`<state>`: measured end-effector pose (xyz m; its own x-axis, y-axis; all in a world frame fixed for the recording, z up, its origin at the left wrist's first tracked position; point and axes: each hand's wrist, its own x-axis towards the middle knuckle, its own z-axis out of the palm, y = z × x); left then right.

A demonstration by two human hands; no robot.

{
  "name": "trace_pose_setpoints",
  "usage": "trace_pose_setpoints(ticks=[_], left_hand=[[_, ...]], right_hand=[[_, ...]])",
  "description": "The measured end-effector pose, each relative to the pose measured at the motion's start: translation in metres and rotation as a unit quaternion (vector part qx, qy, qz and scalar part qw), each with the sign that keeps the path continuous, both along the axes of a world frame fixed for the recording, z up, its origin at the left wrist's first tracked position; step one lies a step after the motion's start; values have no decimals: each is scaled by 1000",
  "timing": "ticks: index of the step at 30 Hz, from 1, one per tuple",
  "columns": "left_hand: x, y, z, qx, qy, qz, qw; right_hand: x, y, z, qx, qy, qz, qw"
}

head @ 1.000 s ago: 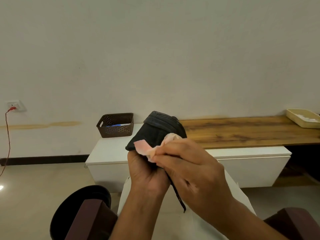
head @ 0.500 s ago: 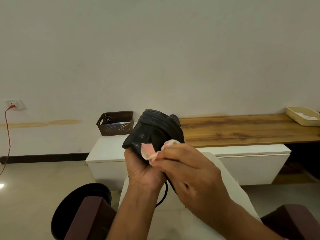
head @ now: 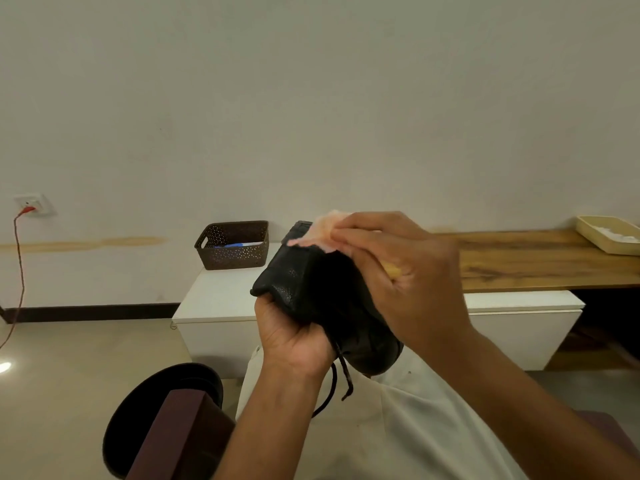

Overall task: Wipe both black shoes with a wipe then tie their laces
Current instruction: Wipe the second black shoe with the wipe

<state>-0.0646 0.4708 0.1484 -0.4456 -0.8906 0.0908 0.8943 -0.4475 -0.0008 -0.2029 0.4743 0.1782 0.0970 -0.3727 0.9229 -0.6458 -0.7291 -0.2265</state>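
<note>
Above the lap, left hand (head: 294, 336) grips black shoe (head: 322, 299) underneath; right hand (head: 398, 271) pinches wipe (head: 320, 232) against it. Shoe light, soft; laces (head: 341, 375) dangle loose.

I count one black shoe (head: 322, 306), one pink wipe (head: 320, 233), two loose lace ends (head: 341, 379), two hands, one brown basket (head: 233, 244), one cream tray (head: 609, 233), and one wall socket (head: 31, 203).
</note>
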Motion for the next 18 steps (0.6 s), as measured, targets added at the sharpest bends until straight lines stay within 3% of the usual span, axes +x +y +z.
trace_pose_setpoints(ticks=[5,11,14,18], left_hand=[[3,-4,-3,-3,-13,17,1000],[5,-17,-12,29,-62,137,988],[11,-19,-8,-11,-55,134,989],[12,-16,-2,-49,-30,116,992]], right_hand=[[-2,1,-43,16,4,-15,1000],[-38,13,-114,176,12,-82,981],[-41,12,-109,207,-33,-81,974],[-24,11,-70,143,-124,-37,981]])
